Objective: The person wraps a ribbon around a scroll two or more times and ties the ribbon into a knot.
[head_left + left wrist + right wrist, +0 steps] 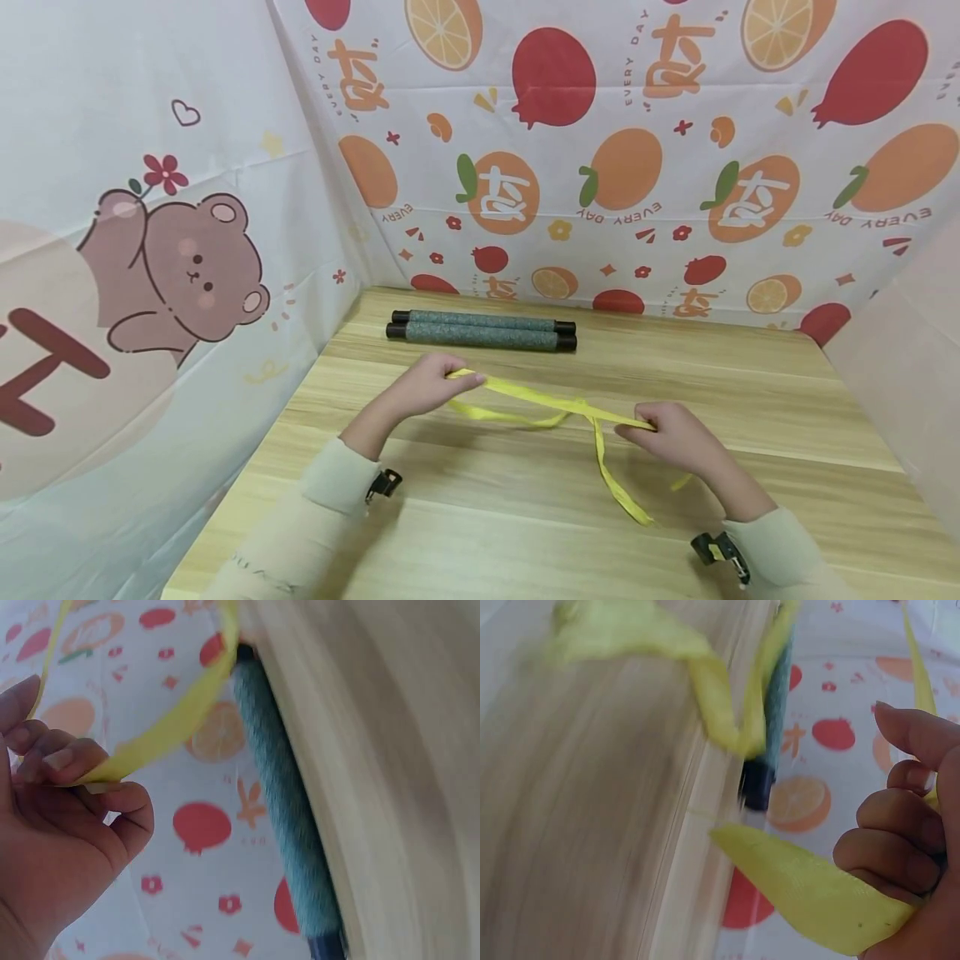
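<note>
A long yellow ribbon (528, 392) stretches between both hands above the wooden table. My left hand (431, 385) pinches it on the left side, and the left wrist view shows the ribbon (169, 727) running out from between curled fingers. On the other side my right hand (678, 435) grips it, with the fingers folded round the ribbon (817, 896) in the right wrist view and a tail coming out below. Near the middle the strip crosses itself or is looped. One loose end hangs down toward the tabletop, and a slack loop sags behind the taut stretch.
Two blue-grey rods (483, 334) with black ends lie side by side at the back of the wooden table (480, 533). A fruit-print cloth (555, 200) hangs behind them. On the left stands a cloth with a bear (197, 275). Each wrist carries a small black device.
</note>
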`<state>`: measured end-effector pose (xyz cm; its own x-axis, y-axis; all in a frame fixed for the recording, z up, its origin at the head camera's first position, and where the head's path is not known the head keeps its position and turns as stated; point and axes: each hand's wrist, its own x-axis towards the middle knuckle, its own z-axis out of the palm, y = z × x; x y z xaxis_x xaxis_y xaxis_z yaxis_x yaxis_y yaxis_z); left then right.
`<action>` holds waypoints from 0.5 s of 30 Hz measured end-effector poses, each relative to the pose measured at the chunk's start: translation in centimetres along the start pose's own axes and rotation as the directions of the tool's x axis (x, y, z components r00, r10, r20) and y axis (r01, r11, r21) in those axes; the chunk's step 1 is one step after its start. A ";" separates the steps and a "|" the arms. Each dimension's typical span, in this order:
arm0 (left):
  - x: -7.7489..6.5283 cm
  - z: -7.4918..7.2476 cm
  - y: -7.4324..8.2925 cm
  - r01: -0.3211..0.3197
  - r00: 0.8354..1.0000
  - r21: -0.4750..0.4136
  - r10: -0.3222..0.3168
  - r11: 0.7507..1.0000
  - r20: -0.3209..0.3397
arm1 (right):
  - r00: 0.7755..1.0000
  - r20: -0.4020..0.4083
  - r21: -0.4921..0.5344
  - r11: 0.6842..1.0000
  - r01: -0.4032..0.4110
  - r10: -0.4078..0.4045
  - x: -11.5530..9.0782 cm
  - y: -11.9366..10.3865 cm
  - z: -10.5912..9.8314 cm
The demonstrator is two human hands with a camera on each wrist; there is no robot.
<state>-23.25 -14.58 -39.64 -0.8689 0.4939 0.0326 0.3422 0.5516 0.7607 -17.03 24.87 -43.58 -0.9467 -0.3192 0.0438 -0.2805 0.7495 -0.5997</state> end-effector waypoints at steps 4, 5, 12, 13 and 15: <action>-0.6 -1.9 -0.5 0.034 0.999 0.021 -0.033 0.999 -0.038 | 0.999 -0.032 -0.037 0.999 -0.021 0.020 -0.6 1.5 -1.0; -0.7 -2.3 -0.6 0.042 0.998 0.032 -0.040 0.999 -0.045 | 0.999 -0.039 -0.042 0.999 -0.025 0.023 -0.8 1.9 -1.2; -1.2 -4.6 -2.1 0.084 0.995 0.086 -0.079 0.993 -0.064 | 0.995 -0.068 -0.065 0.995 -0.071 0.067 -2.1 4.5 -3.0; -1.3 -4.9 -2.3 0.088 0.994 0.093 -0.082 0.992 -0.067 | 0.995 -0.070 -0.071 0.994 -0.083 0.078 -2.3 4.9 -3.3; -1.5 -5.3 -2.7 0.100 0.993 0.102 -0.093 0.990 -0.075 | 0.993 -0.073 -0.082 0.991 -0.103 0.097 -2.6 5.6 -3.8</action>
<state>-24.82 -20.37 -38.26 -0.9214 0.3886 0.0105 0.2881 0.6644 0.6896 -16.70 32.13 -44.04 -0.9785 -0.2017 0.0431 -0.1933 0.8234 -0.5335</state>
